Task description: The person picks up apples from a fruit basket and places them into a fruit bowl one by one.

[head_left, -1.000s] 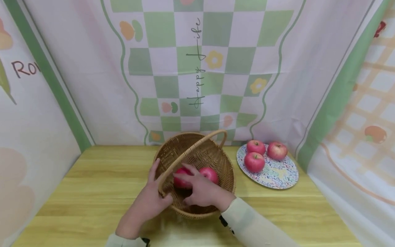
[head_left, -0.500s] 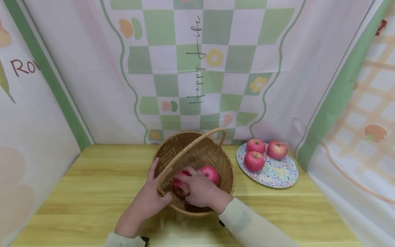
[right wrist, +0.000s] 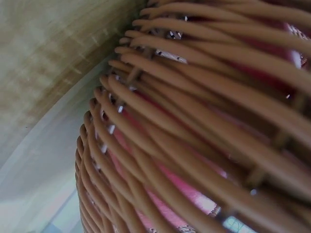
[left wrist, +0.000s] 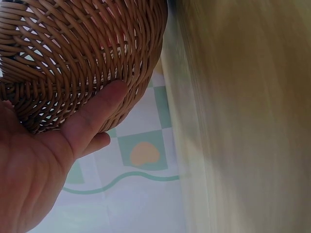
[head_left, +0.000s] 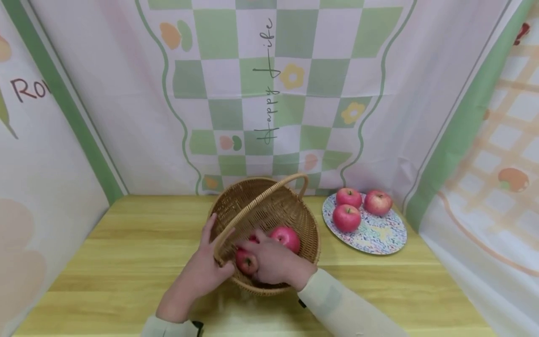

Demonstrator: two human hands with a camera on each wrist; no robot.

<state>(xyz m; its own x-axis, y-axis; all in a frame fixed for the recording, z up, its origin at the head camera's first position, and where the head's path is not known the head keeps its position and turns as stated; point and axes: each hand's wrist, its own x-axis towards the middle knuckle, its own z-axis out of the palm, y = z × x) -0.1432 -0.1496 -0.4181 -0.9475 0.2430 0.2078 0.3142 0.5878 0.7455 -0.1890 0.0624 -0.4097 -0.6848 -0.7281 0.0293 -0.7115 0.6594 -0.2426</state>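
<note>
A brown wicker basket (head_left: 313,224) with an arched handle stands on the table. My left hand (head_left: 204,267) grips its left side near the foot of the handle; in the left wrist view, fingers of the left hand (left wrist: 43,150) lie along the outer weave of the basket (left wrist: 97,53). Inside the basket, my right hand (head_left: 273,260) holds a red apple (head_left: 246,263), its fingers partly covering it. A second red apple (head_left: 287,238) lies just beyond that hand. The right wrist view is filled by the basket's weave (right wrist: 160,107), with red showing through the gaps; the right hand is hidden there.
A round speckled plate (head_left: 381,238) stands right of the basket with three red apples (head_left: 347,218) on it. The wooden table (head_left: 143,243) meets a checked, printed cloth (head_left: 290,112) at the back. Cloth panels also stand at both sides.
The right hand has gone slightly lower into the basket and closed on the left apple, which has turned and shifted toward the near side. The left hand stays on the basket.
</note>
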